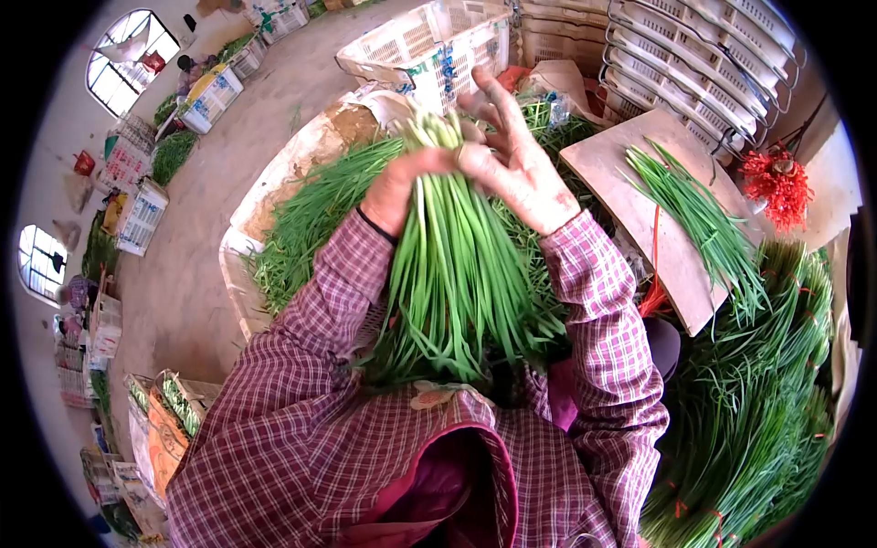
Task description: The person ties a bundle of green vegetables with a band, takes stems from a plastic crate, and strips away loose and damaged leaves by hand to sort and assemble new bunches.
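Note:
A thick bunch of long green stalks (461,256) hangs in front of my chest, pale ends up and leaves spreading downward. Wrapped round the bunch near its top is my left hand (402,183), slightly blurred. My right hand (521,169) is on the right of the pale ends, its fingers raised and apart and its thumb beside the stalks. Loose greens (320,201) lie in a large container behind the bunch. To the right, a smaller bunch (699,215) rests on a board (612,183), with red ties (654,297) by the board's edge.
A white plastic crate (429,68) stands beyond the container, and stacked crates (694,68) rise at the back right. Red ties (776,187) hang at the right. Tied bundles of greens (749,420) are piled at lower right. Other people (187,73) sit by crates at far left.

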Motion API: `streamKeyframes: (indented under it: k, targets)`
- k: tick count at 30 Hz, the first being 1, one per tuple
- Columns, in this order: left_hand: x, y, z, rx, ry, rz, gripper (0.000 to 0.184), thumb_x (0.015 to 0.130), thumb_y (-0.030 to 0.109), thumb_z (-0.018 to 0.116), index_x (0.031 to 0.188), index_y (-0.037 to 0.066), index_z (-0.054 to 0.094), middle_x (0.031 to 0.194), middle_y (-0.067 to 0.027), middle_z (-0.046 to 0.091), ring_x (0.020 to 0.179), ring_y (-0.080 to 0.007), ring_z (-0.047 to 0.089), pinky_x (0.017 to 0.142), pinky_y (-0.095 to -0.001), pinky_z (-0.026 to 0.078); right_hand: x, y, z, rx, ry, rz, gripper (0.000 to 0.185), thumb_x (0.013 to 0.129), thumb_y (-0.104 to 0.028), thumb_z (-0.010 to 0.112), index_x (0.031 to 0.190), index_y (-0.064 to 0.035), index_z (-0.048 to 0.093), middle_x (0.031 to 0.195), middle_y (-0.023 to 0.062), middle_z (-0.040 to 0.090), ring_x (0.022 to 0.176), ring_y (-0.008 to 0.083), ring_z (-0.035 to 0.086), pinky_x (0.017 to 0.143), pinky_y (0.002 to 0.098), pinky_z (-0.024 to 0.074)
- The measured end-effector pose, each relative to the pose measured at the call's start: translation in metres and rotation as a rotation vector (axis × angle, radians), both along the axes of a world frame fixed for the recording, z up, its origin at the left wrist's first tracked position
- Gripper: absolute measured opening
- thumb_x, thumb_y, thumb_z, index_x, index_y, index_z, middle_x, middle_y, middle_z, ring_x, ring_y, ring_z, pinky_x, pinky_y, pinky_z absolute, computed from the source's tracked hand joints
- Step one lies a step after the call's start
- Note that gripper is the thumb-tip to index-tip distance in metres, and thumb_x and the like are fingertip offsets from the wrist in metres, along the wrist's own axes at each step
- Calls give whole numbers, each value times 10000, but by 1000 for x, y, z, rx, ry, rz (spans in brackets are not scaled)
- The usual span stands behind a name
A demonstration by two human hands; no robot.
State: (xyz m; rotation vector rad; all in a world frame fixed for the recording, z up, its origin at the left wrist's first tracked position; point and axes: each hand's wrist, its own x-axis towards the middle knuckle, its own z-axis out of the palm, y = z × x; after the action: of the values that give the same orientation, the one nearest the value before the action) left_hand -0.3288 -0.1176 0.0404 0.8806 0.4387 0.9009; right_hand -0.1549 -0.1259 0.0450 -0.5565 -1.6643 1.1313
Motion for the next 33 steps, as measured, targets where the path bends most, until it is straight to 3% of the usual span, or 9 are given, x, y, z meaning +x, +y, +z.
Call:
streamKeyframes:
  k: [4, 5, 7, 14, 16, 20, 26, 30, 33]
  targets:
    - [-24, 53, 42, 262, -337, 38, 309, 755, 125, 642, 1036, 103, 515, 812, -32, 626, 742, -197, 617, 819, -396, 523, -4, -5, -39, 171, -300, -131, 1029, 677, -334, 788, 1459, -108, 158, 1412, 269, 323, 1297, 369, 377, 1091, 428, 316]
    - [-35, 63, 54, 329, -377, 43, 284, 769, 139, 625, 1032, 113, 524, 813, -26, 612, 752, -193, 602, 853, -395, 504, 3, -10, -49, 141, -398, -209, 945, 698, -296, 754, 1446, -128, 201, 1247, 253, 521, 1104, 369, 563, 999, 422, 427]
    - [-59, 78, 75, 417, -455, 47, 247, 789, 158, 595, 1028, 132, 541, 822, -17, 579, 776, -184, 566, 910, -390, 465, 23, -9, -85, 165, -491, -428, 718, 710, -214, 670, 1355, -138, 362, 777, 169, 668, 667, 331, 656, 678, 443, 522]
    - [-103, 95, 96, 604, -491, 159, 258, 772, 134, 613, 1025, 119, 564, 794, 30, 434, 752, -132, 436, 889, -341, 398, 114, -4, -161, -42, -1250, -765, 342, 744, -221, 692, 1065, -145, 605, 911, 122, 663, 772, 318, 659, 686, 432, 534]
    - [-102, 94, 96, 647, -454, 140, 263, 764, 138, 618, 1021, 128, 563, 784, 30, 430, 738, -130, 430, 878, -336, 403, 130, -2, -159, 39, -1217, -867, 288, 779, -235, 669, 1047, -141, 623, 943, 132, 651, 780, 319, 656, 693, 420, 529]
    - [-87, 86, 91, 658, -380, 94, 253, 749, 156, 612, 980, 140, 510, 758, 34, 429, 709, -126, 425, 829, -329, 407, 84, -9, -52, 255, -441, -859, 148, 880, -157, 556, 960, -76, 649, 840, 146, 641, 730, 314, 640, 664, 380, 507]
    - [-58, 70, 93, 671, -377, -132, 212, 757, 143, 591, 946, 138, 496, 761, 22, 466, 711, -142, 476, 827, -351, 411, 14, 9, 9, 491, -273, -623, 300, 848, -267, 616, 1045, -40, 624, 986, 153, 656, 932, 288, 634, 835, 357, 490]
    - [-50, 69, 96, 733, -362, -199, 201, 760, 140, 592, 937, 134, 497, 763, 12, 504, 731, -162, 529, 842, -361, 429, 0, 16, 17, 164, -340, -428, 308, 803, -277, 663, 1041, -86, 632, 889, 146, 657, 778, 283, 637, 709, 363, 490]
    - [-49, 69, 101, 754, -329, -224, 166, 760, 126, 586, 907, 123, 509, 745, 4, 525, 734, -169, 545, 861, -375, 447, 0, 23, 7, 352, -251, -509, 250, 790, -235, 680, 966, -59, 653, 833, 138, 639, 767, 294, 629, 698, 358, 490]
